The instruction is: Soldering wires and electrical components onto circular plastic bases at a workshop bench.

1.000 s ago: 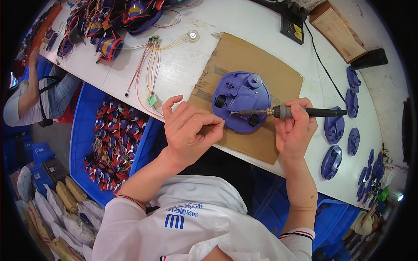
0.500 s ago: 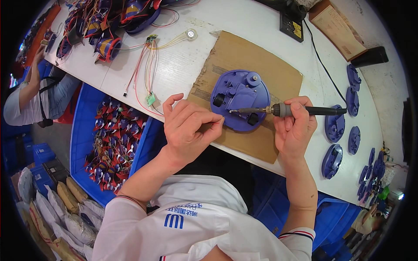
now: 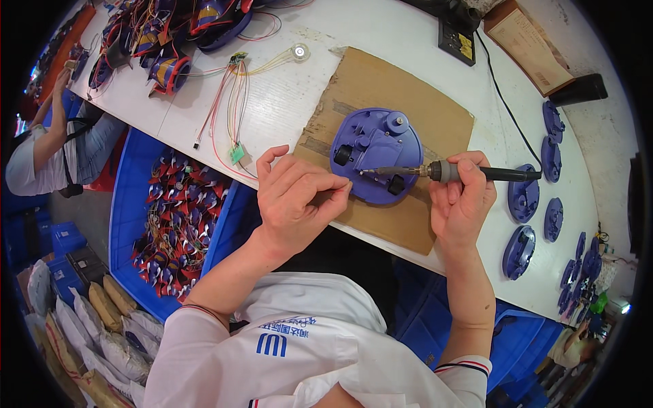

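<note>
A round purple plastic base (image 3: 373, 158) with two black wheels lies on a brown cardboard sheet (image 3: 439, 126) in front of me. My right hand (image 3: 461, 200) grips a soldering iron (image 3: 495, 174) by its grey and black handle. The iron points left across the base, its tip over the part between the two wheels; whether it touches cannot be told. At the base's near left edge, my left hand (image 3: 296, 198) is closed in a pinch. Whatever thin thing its thumb and forefinger may hold is too small to make out.
Left of the cardboard lie a green circuit board (image 3: 237, 154) with wires and a round disc (image 3: 299, 52). Several purple bases (image 3: 523, 194) stand at the right. A blue bin (image 3: 221, 238) holds red and purple parts. The iron's cord (image 3: 507, 102) runs behind. Another person (image 3: 47, 146) works at the left.
The soldering iron's tip has shifted very slightly over the base. Both hands keep their grip and place.
</note>
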The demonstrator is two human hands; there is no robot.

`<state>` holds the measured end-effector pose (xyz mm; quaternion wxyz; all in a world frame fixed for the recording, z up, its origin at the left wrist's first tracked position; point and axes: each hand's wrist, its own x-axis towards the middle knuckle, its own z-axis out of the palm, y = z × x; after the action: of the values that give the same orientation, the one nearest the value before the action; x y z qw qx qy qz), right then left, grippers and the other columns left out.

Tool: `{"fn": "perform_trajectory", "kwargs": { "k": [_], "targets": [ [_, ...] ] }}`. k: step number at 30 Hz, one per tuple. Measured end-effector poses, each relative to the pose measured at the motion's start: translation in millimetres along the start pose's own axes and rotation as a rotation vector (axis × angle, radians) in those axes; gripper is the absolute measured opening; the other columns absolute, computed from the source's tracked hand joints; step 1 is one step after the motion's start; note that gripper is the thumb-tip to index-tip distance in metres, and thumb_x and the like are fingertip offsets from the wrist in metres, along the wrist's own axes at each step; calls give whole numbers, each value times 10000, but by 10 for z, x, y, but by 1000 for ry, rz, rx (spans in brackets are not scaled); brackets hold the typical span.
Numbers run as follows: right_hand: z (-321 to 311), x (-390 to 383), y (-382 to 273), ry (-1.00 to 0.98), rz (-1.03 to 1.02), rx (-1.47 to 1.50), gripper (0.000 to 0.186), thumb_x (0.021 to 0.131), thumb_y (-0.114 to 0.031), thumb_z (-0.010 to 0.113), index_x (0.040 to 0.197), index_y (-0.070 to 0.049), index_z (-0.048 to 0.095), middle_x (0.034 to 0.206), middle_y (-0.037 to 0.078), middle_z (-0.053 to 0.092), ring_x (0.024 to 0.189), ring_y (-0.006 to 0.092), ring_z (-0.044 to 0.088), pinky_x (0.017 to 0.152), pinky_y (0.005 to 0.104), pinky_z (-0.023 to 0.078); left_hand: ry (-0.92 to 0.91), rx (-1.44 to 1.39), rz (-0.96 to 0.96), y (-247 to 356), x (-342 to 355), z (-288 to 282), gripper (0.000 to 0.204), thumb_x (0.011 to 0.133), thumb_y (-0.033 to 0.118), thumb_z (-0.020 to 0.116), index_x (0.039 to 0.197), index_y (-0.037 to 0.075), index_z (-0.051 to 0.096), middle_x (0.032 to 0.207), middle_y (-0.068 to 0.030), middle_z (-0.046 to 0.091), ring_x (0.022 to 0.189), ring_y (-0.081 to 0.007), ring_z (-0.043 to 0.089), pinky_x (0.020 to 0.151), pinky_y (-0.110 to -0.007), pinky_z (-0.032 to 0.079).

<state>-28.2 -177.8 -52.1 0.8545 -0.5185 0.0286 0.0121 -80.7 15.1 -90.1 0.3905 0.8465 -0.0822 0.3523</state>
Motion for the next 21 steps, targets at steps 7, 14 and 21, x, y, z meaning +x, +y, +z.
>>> {"fn": "perform_trajectory", "kwargs": {
  "k": [7,14,21],
  "targets": [
    [-2,-3,-8,25,-1,-15,133,904,-122,449,855,-20,519,490,-24,370,338,30,202,337,170,188,-46,3,-15,28,7,-41,169,592,-7,726,683,108,642,651,48,569,626,-110,477,861,-346,359],
    [-171,77,-99,20,-3,40,148,904,-140,452,857,-29,537,489,-33,361,340,30,205,341,173,177,-135,8,36,44,19,-161,170,660,59,744,820,83,689,766,15,607,711,-142,516,837,-335,383],
    [-274,230,-186,157,56,63,173,901,-184,479,847,-42,562,480,-47,345,350,26,213,353,181,178,-212,-67,-177,260,237,-501,137,753,16,669,880,68,677,732,-23,543,693,-149,480,731,-290,398]
  ]
}}
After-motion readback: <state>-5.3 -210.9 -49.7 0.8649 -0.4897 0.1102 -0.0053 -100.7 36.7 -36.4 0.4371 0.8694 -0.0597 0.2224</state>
